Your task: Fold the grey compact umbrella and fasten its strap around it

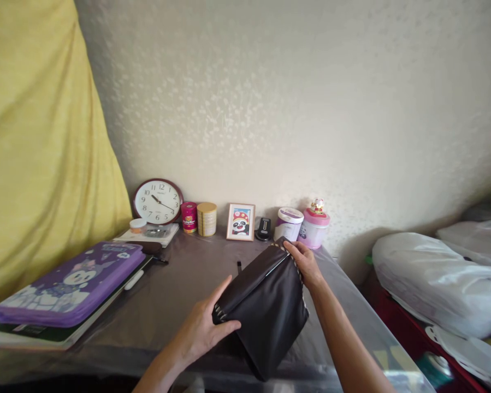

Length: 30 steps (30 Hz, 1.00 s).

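Both hands hold a dark brown, leather-like bag (276,314) with pale stitching along its edges. It is tilted above the front part of the table, its upper part folded over like a flap. My left hand (206,322) grips the left corner, thumb on the near face and fingers behind. At the upper right corner, my right hand (305,259) pinches the stitched edge. A thin light line shows under the fold; what is inside the bag is hidden. Just beyond the bag, a small black object (239,267) lies on the table, partly covered.
Along the wall stand a clock (158,201), a pink tin (189,217), a yellow tin (207,219), a panda picture frame (241,221) and two tubs (289,222). A purple folder (71,284) lies left. White plastic bags (437,278) are right of the table (188,284).
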Each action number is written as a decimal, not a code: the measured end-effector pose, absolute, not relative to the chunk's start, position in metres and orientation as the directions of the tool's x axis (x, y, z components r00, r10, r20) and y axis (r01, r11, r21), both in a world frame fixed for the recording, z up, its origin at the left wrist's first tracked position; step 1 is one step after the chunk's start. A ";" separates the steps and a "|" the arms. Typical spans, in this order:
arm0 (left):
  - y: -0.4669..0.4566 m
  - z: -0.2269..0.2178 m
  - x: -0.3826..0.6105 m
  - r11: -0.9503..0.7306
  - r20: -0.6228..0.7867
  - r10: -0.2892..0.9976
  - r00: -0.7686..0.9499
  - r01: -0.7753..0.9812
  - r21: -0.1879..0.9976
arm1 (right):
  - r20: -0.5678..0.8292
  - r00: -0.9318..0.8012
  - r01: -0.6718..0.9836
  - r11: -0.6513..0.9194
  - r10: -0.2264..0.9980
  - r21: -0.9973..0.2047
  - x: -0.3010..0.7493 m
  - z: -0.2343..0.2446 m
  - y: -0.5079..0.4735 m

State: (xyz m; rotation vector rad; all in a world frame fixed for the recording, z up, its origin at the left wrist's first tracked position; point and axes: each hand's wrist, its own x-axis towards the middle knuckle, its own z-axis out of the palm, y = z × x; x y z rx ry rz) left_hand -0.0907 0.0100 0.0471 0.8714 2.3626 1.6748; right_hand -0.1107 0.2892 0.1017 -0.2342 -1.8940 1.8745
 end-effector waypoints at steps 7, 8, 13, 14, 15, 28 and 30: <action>0.015 0.044 -0.089 0.253 0.180 0.510 -0.841 0.347 0.903 | 0.210 -0.890 -0.193 0.083 0.404 -0.978 -0.111 0.102 0.285; 0.016 0.044 -0.088 0.242 0.184 0.507 -0.842 0.344 0.907 | 0.207 -0.893 -0.190 0.083 0.398 -0.978 -0.111 0.102 0.285; 0.018 0.047 -0.086 0.176 0.155 0.434 -0.888 0.252 0.952 | 0.211 -0.897 -0.183 0.108 0.388 -0.977 -0.111 0.100 0.287; 0.018 0.048 -0.086 0.167 0.124 0.420 -0.899 0.211 0.963 | 0.217 -0.894 -0.182 0.126 0.391 -0.975 -0.110 0.100 0.287; 0.018 0.049 -0.086 0.162 0.091 0.413 -0.906 0.172 0.972 | 0.224 -0.892 -0.181 0.144 0.393 -0.973 -0.110 0.100 0.287; 0.018 0.045 -0.086 0.156 0.010 0.455 -0.891 0.091 0.984 | 0.296 -0.898 -0.247 0.186 0.326 -0.951 -0.103 0.107 0.285; 0.017 0.046 -0.087 0.129 0.025 0.434 -0.901 0.089 0.988 | 0.318 -0.901 -0.253 0.238 0.296 -0.938 -0.099 0.112 0.289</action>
